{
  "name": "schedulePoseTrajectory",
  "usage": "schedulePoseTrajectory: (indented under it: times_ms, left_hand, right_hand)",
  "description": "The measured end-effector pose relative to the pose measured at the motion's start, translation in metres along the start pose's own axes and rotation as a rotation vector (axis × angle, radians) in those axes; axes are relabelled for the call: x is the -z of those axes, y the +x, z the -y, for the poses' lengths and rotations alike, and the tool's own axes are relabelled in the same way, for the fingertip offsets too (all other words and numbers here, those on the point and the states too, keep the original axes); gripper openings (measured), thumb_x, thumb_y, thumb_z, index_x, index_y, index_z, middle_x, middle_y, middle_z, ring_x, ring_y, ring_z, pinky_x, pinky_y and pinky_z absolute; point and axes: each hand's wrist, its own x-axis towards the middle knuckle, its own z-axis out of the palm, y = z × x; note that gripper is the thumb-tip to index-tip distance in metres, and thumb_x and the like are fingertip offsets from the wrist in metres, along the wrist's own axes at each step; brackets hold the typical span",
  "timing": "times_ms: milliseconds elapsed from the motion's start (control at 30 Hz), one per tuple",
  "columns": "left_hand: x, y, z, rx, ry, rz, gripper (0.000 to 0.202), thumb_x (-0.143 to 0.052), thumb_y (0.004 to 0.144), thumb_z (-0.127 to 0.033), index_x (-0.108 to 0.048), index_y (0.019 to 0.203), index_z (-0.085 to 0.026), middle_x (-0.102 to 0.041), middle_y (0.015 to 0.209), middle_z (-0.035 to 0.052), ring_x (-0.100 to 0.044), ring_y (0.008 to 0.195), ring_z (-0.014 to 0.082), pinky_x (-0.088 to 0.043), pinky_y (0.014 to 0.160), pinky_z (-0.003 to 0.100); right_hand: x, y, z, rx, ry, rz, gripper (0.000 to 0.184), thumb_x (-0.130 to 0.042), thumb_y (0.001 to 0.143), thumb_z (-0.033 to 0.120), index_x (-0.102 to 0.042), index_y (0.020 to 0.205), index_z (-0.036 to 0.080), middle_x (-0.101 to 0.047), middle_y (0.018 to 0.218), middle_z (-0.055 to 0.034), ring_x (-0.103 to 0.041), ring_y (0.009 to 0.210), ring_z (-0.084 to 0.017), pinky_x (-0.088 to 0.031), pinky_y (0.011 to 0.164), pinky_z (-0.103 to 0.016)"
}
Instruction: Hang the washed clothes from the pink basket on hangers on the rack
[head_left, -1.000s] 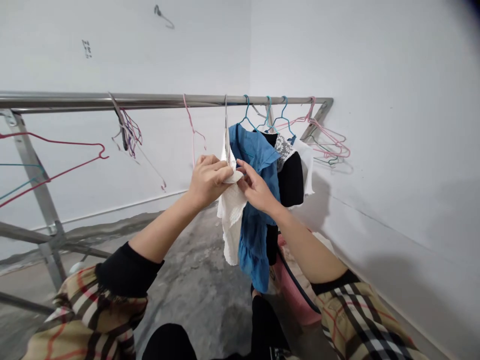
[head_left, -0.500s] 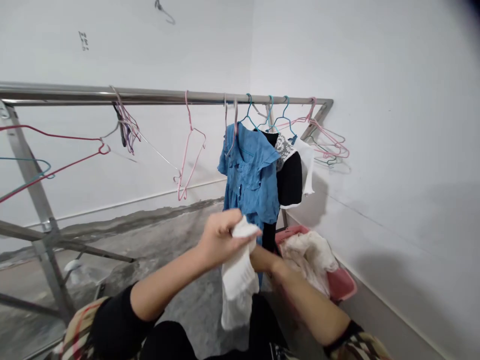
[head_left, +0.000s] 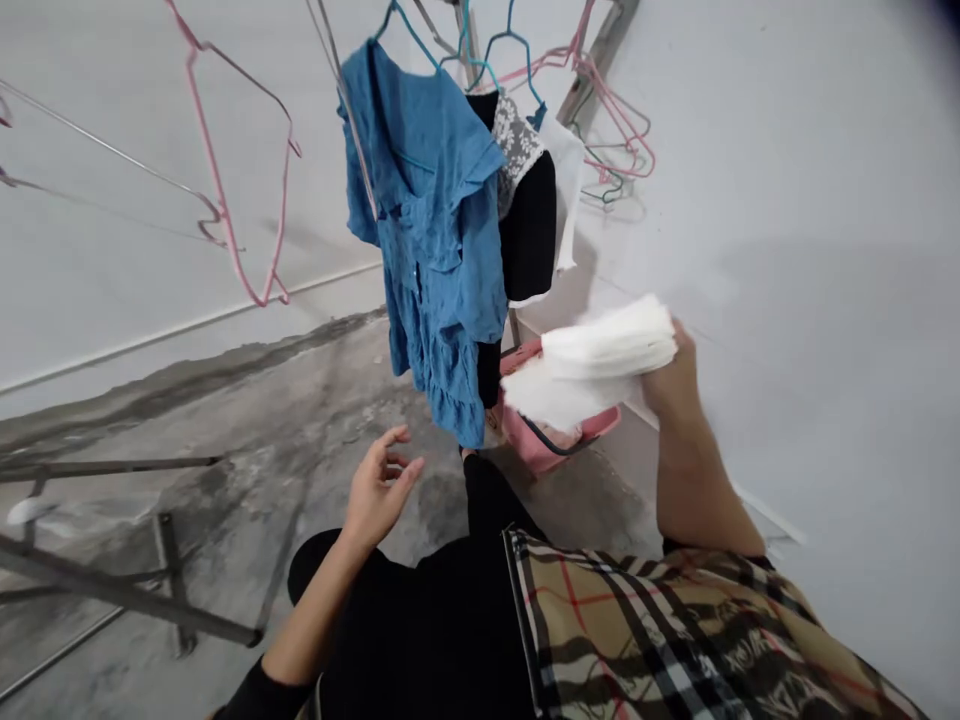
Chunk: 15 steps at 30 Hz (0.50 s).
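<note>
My right hand (head_left: 673, 378) is raised at the right and grips a white garment (head_left: 592, 360), which streams out to the left of it, blurred by motion. My left hand (head_left: 377, 490) hangs low over my black-clad legs, palm up with fingers apart, holding nothing. A blue ruffled dress (head_left: 435, 230) hangs on a hanger just above and between my hands. Behind it hang a black top with a lace collar (head_left: 529, 215) and a white piece (head_left: 568, 190).
A pink laundry basket (head_left: 536, 445) sits on the concrete floor by the right wall, partly behind the white garment. Empty pink hangers (head_left: 247, 200) dangle at the left, and more (head_left: 611, 150) hang at the rack's right end. Metal rack legs (head_left: 112, 590) cross the floor at lower left.
The white garment came off the rack and passed from my left hand to my right, which swung it up to the right. My left hand dropped and opened. My view tilted downward.
</note>
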Motion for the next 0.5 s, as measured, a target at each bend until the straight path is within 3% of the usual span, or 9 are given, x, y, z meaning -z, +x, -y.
schedulePoseTrajectory:
  times_ms: [67, 133, 267, 367, 500]
  left_hand:
    - [-0.002, -0.004, 0.008, 0.038, -0.022, -0.002, 0.049, -0.063, 0.084, -0.041, -0.049, 0.128, -0.025, -0.058, 0.117, 0.0075, -0.061, 0.078, 0.0137, -0.055, 0.069, 0.029]
    - [-0.004, -0.006, 0.010, 0.049, -0.032, -0.002, 0.047, -0.064, 0.084, -0.041, -0.051, 0.126, -0.025, -0.060, 0.113, 0.0067, -0.061, 0.077, 0.0136, -0.054, 0.069, 0.029]
    - [-0.005, -0.007, 0.011, 0.060, -0.056, 0.009, 0.038, -0.062, 0.085, -0.042, -0.058, 0.118, -0.024, -0.065, 0.106, 0.0054, -0.061, 0.072, 0.0142, -0.053, 0.065, 0.028]
    - [-0.003, -0.003, 0.007, 0.037, -0.026, 0.009, 0.032, -0.060, 0.085, -0.041, -0.062, 0.113, -0.025, -0.067, 0.100, 0.0033, -0.060, 0.068, 0.0147, -0.053, 0.064, 0.029]
    - [-0.001, 0.013, -0.010, -0.003, -0.002, -0.001, 0.030, -0.060, 0.084, -0.040, -0.064, 0.108, -0.024, -0.069, 0.095, 0.0031, -0.061, 0.064, 0.0150, -0.053, 0.060, 0.029]
  right_hand:
    - [0.005, 0.017, -0.017, -0.008, 0.047, -0.128, 0.033, -0.058, 0.084, 0.038, -0.061, 0.111, 0.020, -0.068, 0.111, -0.0084, -0.065, 0.101, -0.024, -0.053, 0.091, -0.041]
    - [0.000, 0.027, -0.040, -0.072, 0.033, -0.166, 0.036, -0.056, 0.083, 0.040, -0.058, 0.111, 0.017, -0.068, 0.109, -0.0105, -0.065, 0.099, -0.024, -0.053, 0.090, -0.042]
    - [-0.028, 0.030, -0.069, -0.154, -0.191, 0.128, 0.044, -0.059, 0.080, 0.043, -0.061, 0.110, 0.011, -0.066, 0.107, -0.0200, -0.065, 0.096, -0.027, -0.052, 0.088, -0.043]
    - [-0.051, 0.032, -0.046, -0.051, -0.202, 0.226, 0.051, -0.064, 0.078, 0.042, -0.062, 0.119, 0.012, -0.062, 0.118, -0.0226, -0.065, 0.094, -0.027, -0.054, 0.080, -0.040]
    - [-0.078, 0.065, 0.032, 0.317, -0.072, 0.147, 0.050, -0.052, 0.089, 0.043, -0.053, 0.133, 0.019, -0.056, 0.130, -0.0150, -0.060, 0.112, -0.024, -0.055, 0.086, -0.039]
